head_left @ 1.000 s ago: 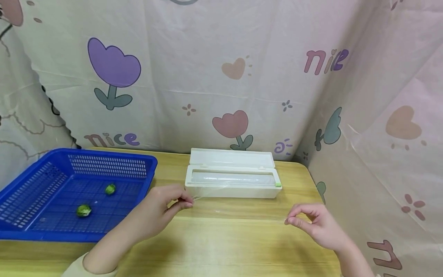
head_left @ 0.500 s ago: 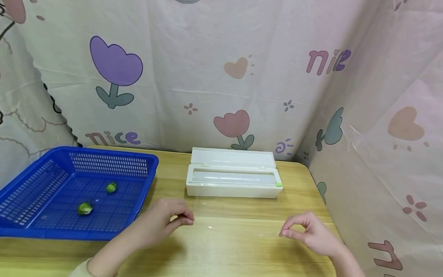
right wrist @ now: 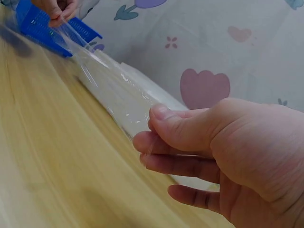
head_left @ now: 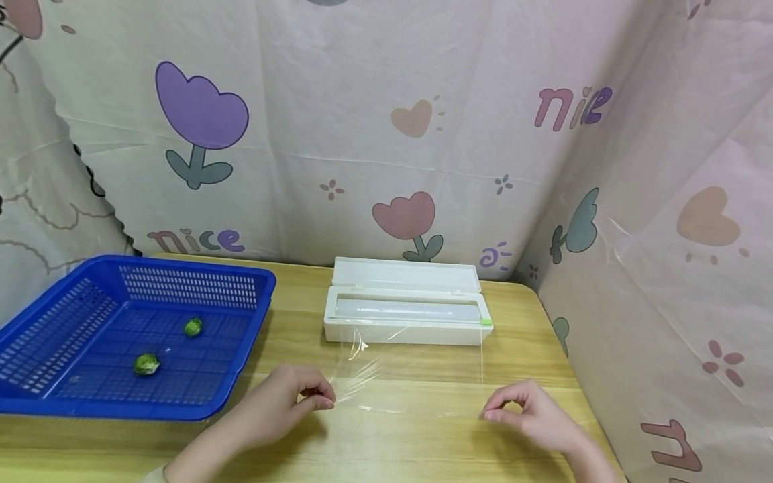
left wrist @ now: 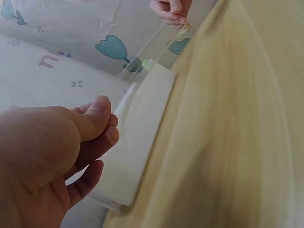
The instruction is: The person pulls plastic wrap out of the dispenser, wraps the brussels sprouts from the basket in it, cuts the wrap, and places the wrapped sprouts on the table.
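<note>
A clear sheet of plastic wrap (head_left: 410, 382) stretches from a white wrap dispenser box (head_left: 404, 333) toward me. My left hand (head_left: 296, 399) pinches its near left corner between thumb and fingers, where creases fan out. The near right corner is pinched by my right hand (head_left: 528, 412). In the right wrist view the wrap (right wrist: 111, 90) runs taut and shiny between both hands. The box lid (head_left: 406, 275) stands raised at the back, and the wrap roll (head_left: 407, 310) shows inside. A green slider (head_left: 486, 322) sits at the box's right end.
To the left stands a blue plastic basket (head_left: 241, 376), with two small green Brussels sprouts (head_left: 146, 364) in it. Beneath everything is a wooden table (head_left: 386, 449). A printed curtain (head_left: 314, 121) hangs behind and along the right side.
Both hands have moved toward me, the right one also a little leftward, drawing more wrap out of the box. The box and basket stay in place.
</note>
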{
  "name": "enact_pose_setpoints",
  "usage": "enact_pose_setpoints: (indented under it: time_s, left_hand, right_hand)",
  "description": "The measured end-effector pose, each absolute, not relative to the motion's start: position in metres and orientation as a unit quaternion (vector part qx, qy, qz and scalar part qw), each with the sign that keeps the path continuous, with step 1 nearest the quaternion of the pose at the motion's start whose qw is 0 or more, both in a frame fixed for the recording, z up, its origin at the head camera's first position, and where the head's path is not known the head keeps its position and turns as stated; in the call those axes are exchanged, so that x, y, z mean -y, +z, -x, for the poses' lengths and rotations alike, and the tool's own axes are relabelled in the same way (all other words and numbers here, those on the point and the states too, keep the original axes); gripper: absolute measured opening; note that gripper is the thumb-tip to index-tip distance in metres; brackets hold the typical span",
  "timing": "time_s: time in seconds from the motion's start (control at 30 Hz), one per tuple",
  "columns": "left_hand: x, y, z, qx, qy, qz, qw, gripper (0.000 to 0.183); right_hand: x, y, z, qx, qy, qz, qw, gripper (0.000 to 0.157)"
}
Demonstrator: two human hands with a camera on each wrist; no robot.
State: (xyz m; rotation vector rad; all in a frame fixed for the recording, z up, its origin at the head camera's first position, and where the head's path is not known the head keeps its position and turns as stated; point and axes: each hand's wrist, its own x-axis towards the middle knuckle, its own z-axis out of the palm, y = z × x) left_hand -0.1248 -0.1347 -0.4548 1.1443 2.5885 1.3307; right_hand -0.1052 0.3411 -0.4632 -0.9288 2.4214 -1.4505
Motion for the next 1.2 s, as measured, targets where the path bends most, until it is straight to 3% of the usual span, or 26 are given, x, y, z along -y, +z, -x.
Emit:
enact_pose_setpoints:
  time_s: [0.3, 0.57, 1.2]
  left_hand:
    - [0.135, -0.470, 0.127, -0.843, 0.418, -0.334, 0.062, 0.009]
    - [0.133, -0.475, 0.131, -0.859, 0.391, -0.326, 0.057, 0.013]
    - [0.135, -0.473, 0.134, -0.874, 0.370, -0.310, 0.059, 0.015]
  right_hand:
    - [-0.341, -0.476, 0.107, -0.820, -0.481, 0.288, 0.120, 0.010]
    - [-0.331, -0.486, 0.108, -0.829, -0.476, 0.277, 0.099, 0.008]
    - [-0.306, -0.496, 0.115, -0.779, -0.549, 0.283, 0.111, 0.009]
